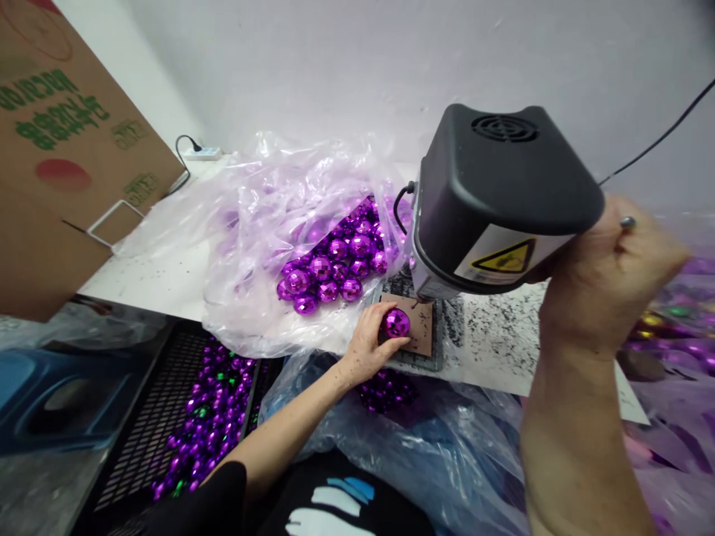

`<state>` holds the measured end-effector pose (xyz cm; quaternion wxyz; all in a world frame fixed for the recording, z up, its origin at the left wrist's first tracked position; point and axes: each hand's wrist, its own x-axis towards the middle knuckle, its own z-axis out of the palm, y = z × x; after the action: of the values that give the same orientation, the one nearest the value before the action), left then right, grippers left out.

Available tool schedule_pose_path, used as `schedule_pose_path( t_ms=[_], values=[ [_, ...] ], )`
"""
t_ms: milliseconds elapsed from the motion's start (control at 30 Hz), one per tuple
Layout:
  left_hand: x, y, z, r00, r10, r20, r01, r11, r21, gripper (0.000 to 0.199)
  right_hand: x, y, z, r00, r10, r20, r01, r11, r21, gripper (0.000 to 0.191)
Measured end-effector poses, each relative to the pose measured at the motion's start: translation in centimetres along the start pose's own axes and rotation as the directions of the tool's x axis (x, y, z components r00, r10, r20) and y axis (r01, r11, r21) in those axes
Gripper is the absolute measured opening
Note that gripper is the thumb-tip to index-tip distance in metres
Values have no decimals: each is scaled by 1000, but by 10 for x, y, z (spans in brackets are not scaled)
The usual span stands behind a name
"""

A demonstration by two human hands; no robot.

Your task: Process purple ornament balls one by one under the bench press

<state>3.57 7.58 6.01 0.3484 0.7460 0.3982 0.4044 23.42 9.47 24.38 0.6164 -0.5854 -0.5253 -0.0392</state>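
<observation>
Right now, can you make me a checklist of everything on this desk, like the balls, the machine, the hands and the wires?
Surface: white table, black specks near the drill.
Job's things: purple ball on a brown pad under the small drill press.
Clutter: clear bag of purple balls; more balls in a black crate below; blue bag in front.
Hands: left hand holds the ball on the pad; right hand grips a lever, its knob showing.
Cables: black wire behind the drill; power strip with a plug by the wall.
Surroundings: cardboard box left, grey wall, blue stool below.
</observation>
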Motion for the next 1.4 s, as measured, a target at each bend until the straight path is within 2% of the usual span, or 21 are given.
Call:
schedule_pose_path(
  t_ms=[167,267,333,433,500,567,633,733,800,900,967,1000,1033,1100,1167,1200,1233,1300,1333,1367,1400],
  values=[
    [-8,3,-12,991,-135,21,136,967,-217,60,7,7,5,1000,-15,-6,15,1000,15,55],
    [-13,8,-18,968,-238,82,252,897,-364,61,10,10,8,1000,-24,-10,24,999,29,61],
    [-20,15,-25,952,-270,142,305,874,-377,55,11,10,10,1000,-13,-17,15,998,63,62],
    [-36,26,-39,921,-255,295,323,923,-210,45,10,8,11,999,42,-1,-42,993,107,60],
    [-49,31,-47,897,-227,379,246,969,1,44,10,5,11,994,108,26,-110,986,125,57],
    [-57,32,-52,904,-205,376,135,969,206,50,10,4,10,984,168,61,-176,971,160,52],
    [-52,26,-57,940,-174,293,68,938,340,53,11,4,10,977,192,95,-208,956,205,48],
    [-21,8,-64,990,-95,107,32,875,483,37,12,5,11,976,191,101,-210,948,237,47],
    [10,-6,-66,998,-52,23,26,783,622,30,12,7,11,976,197,91,-214,948,238,47],
    [50,-22,-63,996,-86,21,36,614,789,36,11,9,11,982,176,74,-189,949,251,48],
    [63,-24,-61,993,-113,27,43,575,817,39,11,10,10,983,164,80,-179,953,246,49],
    [65,-23,-61,994,-112,17,53,593,803,40,11,9,10,982,168,86,-184,954,239,49],
    [65,-21,-62,995,-104,-9,73,640,765,43,11,9,9,980,178,91,-195,953,231,49],
    [58,-14,-65,990,-114,-86,143,800,582,47,11,8,8,974,200,103,-218,951,220,48],
    [48,-5,-69,968,-239,-84,251,947,202,44,11,7,8,974,200,109,-220,949,227,47],
    [42,-2,-69,945,-326,-2,326,945,-42,44,11,7,8,974,197,110,-218,948,231,47],
    [37,1,-68,911,-393,127,413,869,-274,45,11,8,9,975,196,108,-217,948,234,47],
    [28,3,-62,823,-412,391,568,586,-578,47,11,9,9,973,207,99,-225,945,238,46],
    [25,2,-57,790,-393,471,612,457,-646,48,11,9,9,972,214,98,-231,944,236,45],
    [23,1,-53,772,-381,509,631,368,-683,48,11,9,8,971,218,102,-236,944,231,44],
    [23,-1,-48,765,-381,519,636,320,-703,49,10,9,8,969,219,111,-239,944,228,44]
  ],
)
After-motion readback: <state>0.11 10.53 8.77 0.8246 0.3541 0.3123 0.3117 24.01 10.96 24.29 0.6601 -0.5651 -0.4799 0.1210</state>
